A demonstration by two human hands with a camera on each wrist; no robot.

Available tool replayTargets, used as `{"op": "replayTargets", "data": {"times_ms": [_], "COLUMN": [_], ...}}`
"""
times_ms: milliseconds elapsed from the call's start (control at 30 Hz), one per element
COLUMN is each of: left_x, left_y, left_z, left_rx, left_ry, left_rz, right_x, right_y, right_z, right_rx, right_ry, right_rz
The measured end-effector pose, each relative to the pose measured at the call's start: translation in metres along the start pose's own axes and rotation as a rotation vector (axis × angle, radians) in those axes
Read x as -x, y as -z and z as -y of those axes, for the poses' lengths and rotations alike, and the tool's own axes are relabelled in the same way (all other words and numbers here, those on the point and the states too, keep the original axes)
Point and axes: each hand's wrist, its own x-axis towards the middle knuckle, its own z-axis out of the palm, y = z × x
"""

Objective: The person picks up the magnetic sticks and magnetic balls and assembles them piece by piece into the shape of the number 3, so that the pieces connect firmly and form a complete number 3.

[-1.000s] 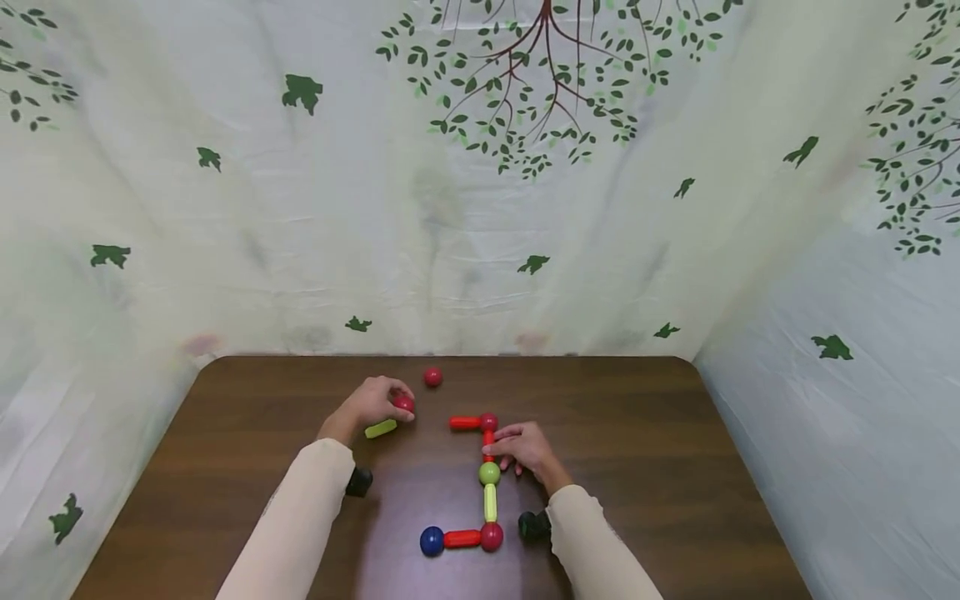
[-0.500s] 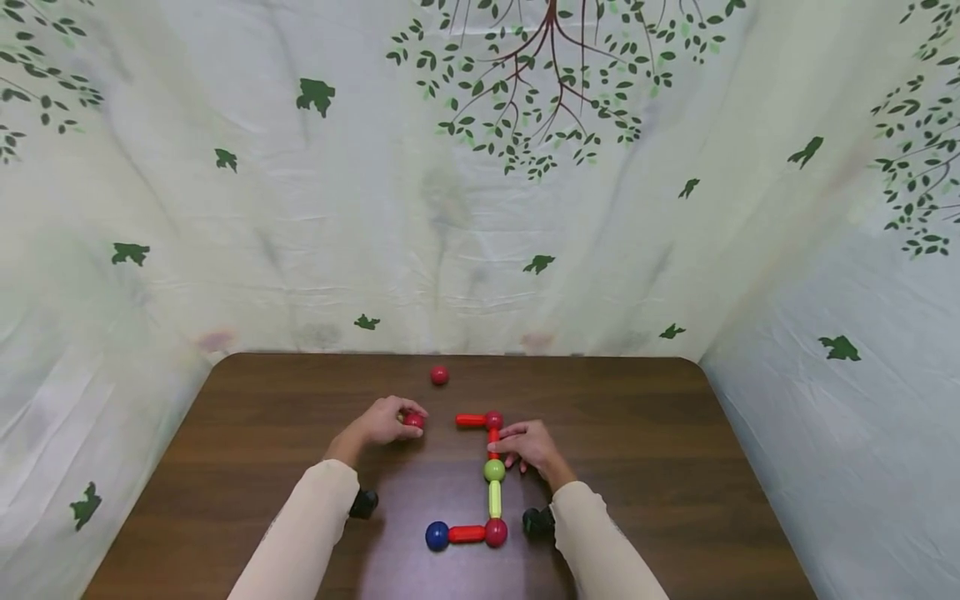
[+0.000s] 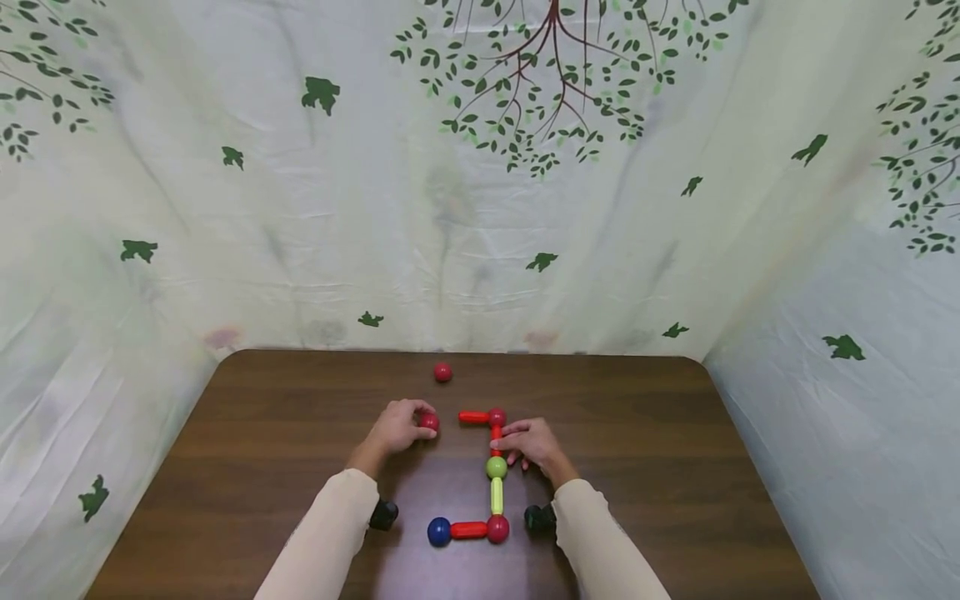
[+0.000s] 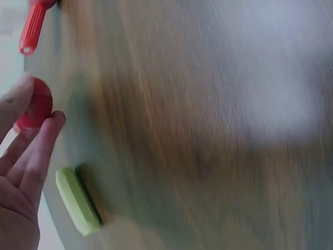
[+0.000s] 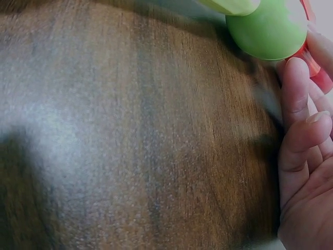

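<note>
My left hand (image 3: pixel 397 427) holds a red ball (image 3: pixel 429 422) between thumb and fingers, left of a joined chain. A short gap separates that ball from the free end of the chain's red stick (image 3: pixel 473 417). My right hand (image 3: pixel 536 443) pinches the upright red stick (image 3: pixel 496 434) between a red ball (image 3: pixel 497 416) and a green ball (image 3: pixel 497 467). Below come a yellow-green stick (image 3: pixel 497 497), another red ball (image 3: pixel 498 529), a red stick (image 3: pixel 468 530) and a blue ball (image 3: pixel 439 532). In the left wrist view, a loose yellow-green stick (image 4: pixel 77 200) lies beneath the hand.
A single red ball (image 3: pixel 443 372) rests near the far edge of the brown wooden table (image 3: pixel 637 467). Behind the table hangs a pale cloth (image 3: pixel 450 225) printed with leaves. A dark wrist camera (image 3: pixel 384 515) sits under the left sleeve, another (image 3: pixel 538 518) under the right.
My left hand has carried its red ball right and slightly nearer, toward the chain's free red stick. The loose yellow-green stick has dropped out of the head view. My right hand keeps its grip.
</note>
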Motion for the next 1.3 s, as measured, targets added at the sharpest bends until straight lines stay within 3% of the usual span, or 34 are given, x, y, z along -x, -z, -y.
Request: {"op": "replayTargets", "data": {"times_ms": [233,733,1300], "left_x": [-0.007,-0.015,-0.019], "left_y": [-0.012,-0.019,-0.027], "left_z": [-0.009,-0.017,-0.018], "left_rx": [0.05,0.087,0.084], "left_ry": [-0.01,-0.019,0.012], "left_rz": [-0.073,-0.099,-0.045], "right_x": [0.001,0.002,-0.001], "right_y": [0.0,0.001,0.001], "right_z": [0.0,0.002,0.0], "right_rx": [-0.006,0.0,-0.002], "right_ry": [0.008,0.004,-0.007], "right_rz": [-0.001,-0.001,-0.007]}}
